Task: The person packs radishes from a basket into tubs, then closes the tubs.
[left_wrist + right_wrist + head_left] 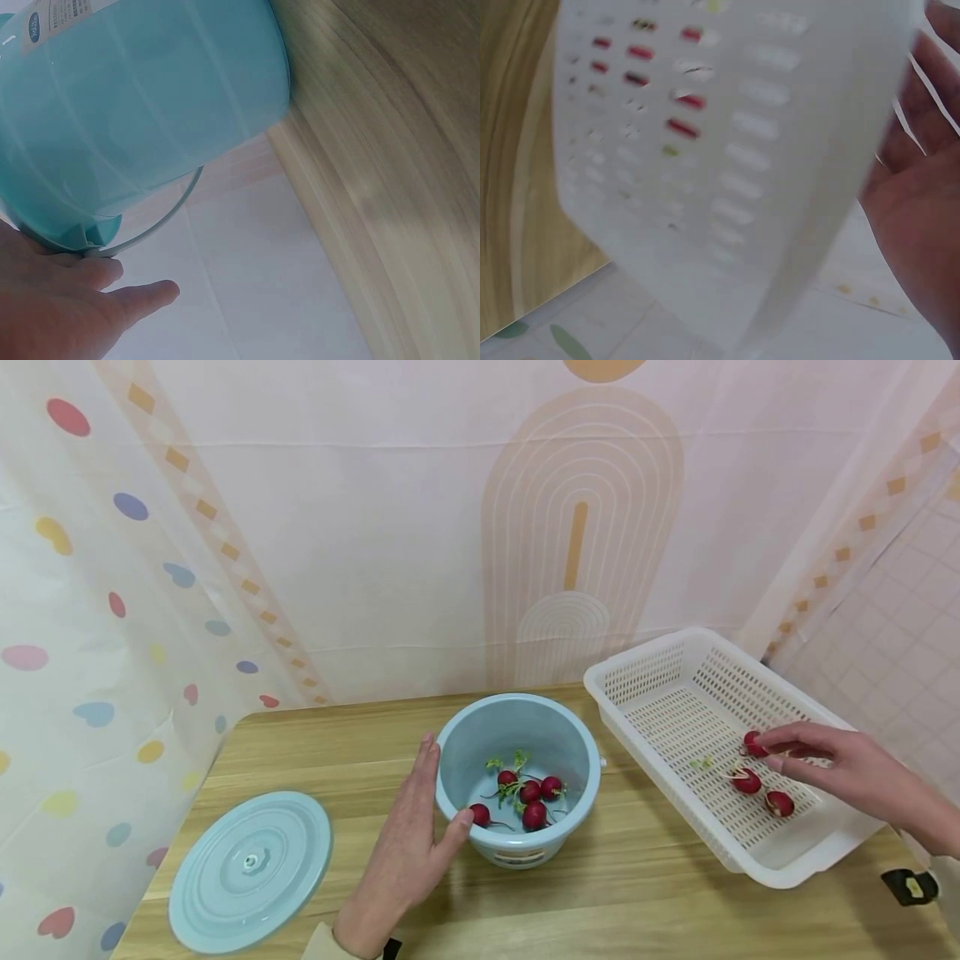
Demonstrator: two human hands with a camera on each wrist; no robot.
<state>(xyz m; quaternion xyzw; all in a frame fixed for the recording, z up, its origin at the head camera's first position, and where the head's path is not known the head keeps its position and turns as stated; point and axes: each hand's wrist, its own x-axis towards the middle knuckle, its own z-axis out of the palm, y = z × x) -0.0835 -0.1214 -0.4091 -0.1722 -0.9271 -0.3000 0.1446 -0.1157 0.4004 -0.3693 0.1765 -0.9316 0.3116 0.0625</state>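
A light blue bucket [517,706] stands on the table with several red radishes [534,815] and their green leaves at its bottom. My left hand [408,827] rests against its left rim, fingers straight along the outside and thumb at the front edge. In the left wrist view the bucket's wall [150,97] and thin handle [161,223] show beside that hand. On the right, my right hand [832,760] reaches into a white plastic basket [667,785], fingertips right at a radish [752,744]. Two more radishes [746,780] lie just below it.
A round light blue lid [251,868] lies flat on the wooden table [360,735] at left. Patterned curtains [375,527] hang behind the table and at both sides. Leaf scraps [703,762] lie in the basket. A black strap [909,887] shows by the right wrist.
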